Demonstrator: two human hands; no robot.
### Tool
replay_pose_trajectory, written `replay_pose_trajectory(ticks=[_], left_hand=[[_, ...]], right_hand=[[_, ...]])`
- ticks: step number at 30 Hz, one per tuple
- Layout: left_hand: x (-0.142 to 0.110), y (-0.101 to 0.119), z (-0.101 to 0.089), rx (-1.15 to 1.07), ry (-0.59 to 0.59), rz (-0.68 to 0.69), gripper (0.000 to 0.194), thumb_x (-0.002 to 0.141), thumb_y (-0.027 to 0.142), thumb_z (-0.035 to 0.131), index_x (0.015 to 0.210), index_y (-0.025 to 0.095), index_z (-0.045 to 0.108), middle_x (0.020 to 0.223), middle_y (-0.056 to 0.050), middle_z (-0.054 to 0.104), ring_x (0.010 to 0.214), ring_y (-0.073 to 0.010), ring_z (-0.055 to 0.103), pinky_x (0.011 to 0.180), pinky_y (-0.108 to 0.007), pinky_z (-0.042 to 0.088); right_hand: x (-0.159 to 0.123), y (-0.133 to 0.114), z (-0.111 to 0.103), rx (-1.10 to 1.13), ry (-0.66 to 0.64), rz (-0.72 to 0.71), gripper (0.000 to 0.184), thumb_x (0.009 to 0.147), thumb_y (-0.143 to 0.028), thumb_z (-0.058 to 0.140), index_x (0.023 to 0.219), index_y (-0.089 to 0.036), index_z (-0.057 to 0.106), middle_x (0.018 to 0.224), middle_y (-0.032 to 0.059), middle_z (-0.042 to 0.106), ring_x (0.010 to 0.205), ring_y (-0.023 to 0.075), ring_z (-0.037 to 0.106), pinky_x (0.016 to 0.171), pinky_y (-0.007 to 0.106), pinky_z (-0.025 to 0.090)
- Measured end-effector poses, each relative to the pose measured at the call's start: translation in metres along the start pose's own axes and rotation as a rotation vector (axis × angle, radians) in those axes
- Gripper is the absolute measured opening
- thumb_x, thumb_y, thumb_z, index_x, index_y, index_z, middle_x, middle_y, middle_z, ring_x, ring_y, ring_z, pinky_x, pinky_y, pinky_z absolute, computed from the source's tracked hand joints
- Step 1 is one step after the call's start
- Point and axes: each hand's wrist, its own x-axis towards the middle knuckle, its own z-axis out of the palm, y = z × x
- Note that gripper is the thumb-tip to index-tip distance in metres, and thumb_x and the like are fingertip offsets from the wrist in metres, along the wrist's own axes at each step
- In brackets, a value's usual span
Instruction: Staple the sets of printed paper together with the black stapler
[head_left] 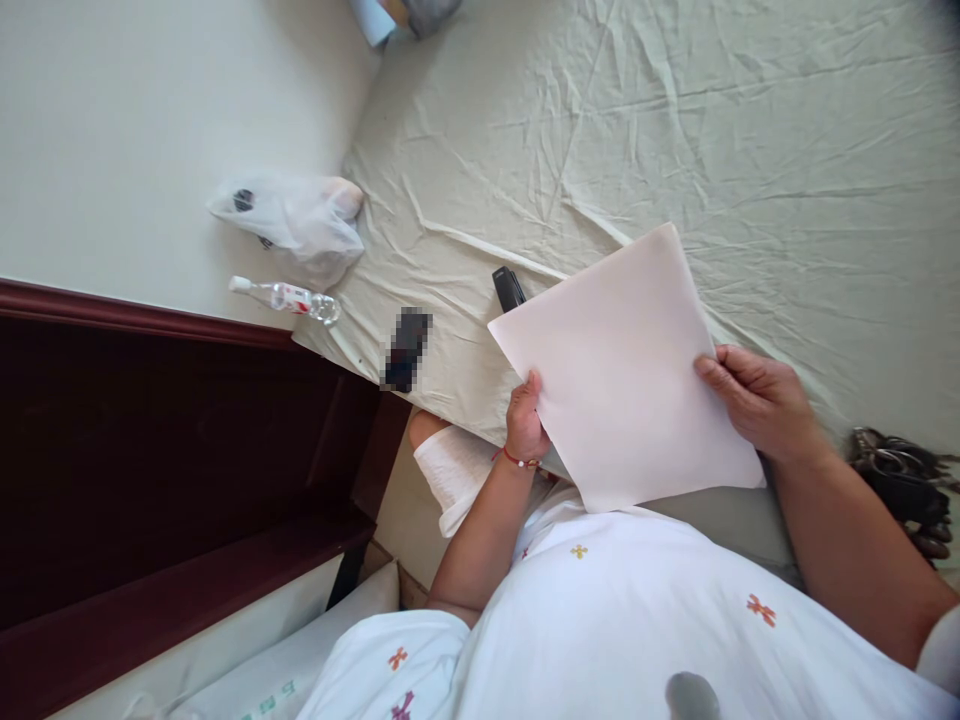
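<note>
A stack of white paper sheets (622, 365) is held up over the edge of a bed. My left hand (525, 420) grips the sheets' lower left edge, thumb on top; a red string bracelet circles that wrist. My right hand (757, 398) clasps the right edge, fingers curled onto the top sheet. A black stapler (508, 288) lies on the bedsheet just beyond the paper's far left corner, partly hidden by it.
The wrinkled pale green bedsheet (675, 130) fills the upper right. A dark blurred object (405, 348) lies near the bed edge. A clear plastic bottle (289, 298) and a white plastic bag (296, 222) rest by the wall. Dark wooden furniture (150, 450) stands left. Dark things (900, 480) sit at right.
</note>
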Motion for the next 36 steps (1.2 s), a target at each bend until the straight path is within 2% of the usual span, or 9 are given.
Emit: replay_pose_trajectory(ticks=[11, 16, 19, 22, 24, 27, 31, 36], left_hand=[[0.001, 0.0, 0.0, -0.014, 0.006, -0.008, 0.059, 0.059, 0.057, 0.095, 0.097, 0.016, 0.078, 0.103, -0.006, 0.081, 0.098, -0.0217, 0.077, 0.1, -0.035, 0.058], [0.001, 0.001, 0.002, 0.027, -0.006, 0.003, 0.058, 0.06, 0.06, 0.093, 0.094, 0.015, 0.078, 0.099, -0.005, 0.08, 0.087, -0.0183, 0.075, 0.087, -0.032, 0.059], [0.002, 0.007, 0.001, 0.14, -0.028, 0.035, 0.053, 0.063, 0.06, 0.092, 0.085, 0.014, 0.075, 0.084, -0.004, 0.076, 0.072, -0.013, 0.069, 0.07, -0.027, 0.056], [0.003, 0.015, -0.004, 0.321, -0.083, 0.031, 0.053, 0.065, 0.06, 0.09, 0.071, 0.014, 0.066, 0.061, 0.002, 0.059, 0.051, -0.006, 0.05, 0.047, -0.021, 0.038], [0.005, 0.019, -0.011, 0.456, -0.145, 0.018, 0.055, 0.069, 0.063, 0.087, 0.068, 0.014, 0.062, 0.056, 0.004, 0.05, 0.046, -0.0039, 0.04, 0.041, -0.021, 0.028], [0.006, 0.022, -0.019, 0.59, -0.234, -0.005, 0.057, 0.075, 0.066, 0.081, 0.069, 0.013, 0.061, 0.057, 0.004, 0.049, 0.044, -0.0036, 0.039, 0.041, -0.021, 0.026], [0.005, 0.026, -0.024, 0.624, -0.293, -0.06, 0.056, 0.076, 0.066, 0.079, 0.072, 0.013, 0.061, 0.058, 0.003, 0.053, 0.043, -0.0044, 0.043, 0.042, -0.022, 0.026], [0.003, 0.032, -0.025, 0.699, -0.388, -0.165, 0.056, 0.079, 0.067, 0.076, 0.077, 0.012, 0.064, 0.052, 0.001, 0.056, 0.041, -0.0059, 0.045, 0.043, -0.021, 0.025]], right_hand=[[0.002, 0.006, -0.001, -0.132, 0.017, -0.04, 0.043, 0.096, -0.066, 0.057, 0.084, -0.025, 0.063, 0.069, -0.0019, 0.05, 0.059, 0.015, 0.043, 0.053, 0.03, 0.033], [0.002, 0.004, -0.001, -0.121, 0.019, -0.053, 0.045, 0.096, -0.067, 0.058, 0.084, -0.024, 0.062, 0.07, -0.0013, 0.048, 0.06, 0.0143, 0.041, 0.051, 0.029, 0.033], [0.0, 0.003, -0.001, -0.093, 0.054, -0.055, 0.043, 0.097, -0.065, 0.059, 0.084, -0.024, 0.062, 0.07, -0.0016, 0.047, 0.06, 0.0136, 0.039, 0.05, 0.028, 0.031], [-0.001, 0.001, 0.001, -0.085, 0.119, -0.066, 0.043, 0.097, -0.064, 0.06, 0.082, -0.024, 0.061, 0.069, -0.002, 0.045, 0.058, 0.0129, 0.036, 0.049, 0.028, 0.03], [-0.001, 0.001, 0.001, -0.086, 0.137, -0.079, 0.043, 0.097, -0.064, 0.06, 0.081, -0.024, 0.062, 0.069, -0.0018, 0.046, 0.058, 0.0129, 0.036, 0.049, 0.029, 0.03], [-0.001, 0.001, 0.002, -0.101, 0.131, -0.095, 0.042, 0.098, -0.063, 0.06, 0.083, -0.024, 0.064, 0.069, -0.0008, 0.049, 0.058, 0.0134, 0.037, 0.049, 0.029, 0.03], [0.0, 0.001, 0.001, -0.118, 0.13, -0.111, 0.043, 0.097, -0.064, 0.06, 0.082, -0.024, 0.065, 0.069, 0.0, 0.049, 0.06, 0.0149, 0.04, 0.05, 0.029, 0.032], [-0.002, -0.005, -0.002, -0.101, 0.116, -0.029, 0.045, 0.094, -0.068, 0.061, 0.082, -0.025, 0.064, 0.07, 0.0007, 0.051, 0.06, 0.0161, 0.042, 0.05, 0.03, 0.035]])
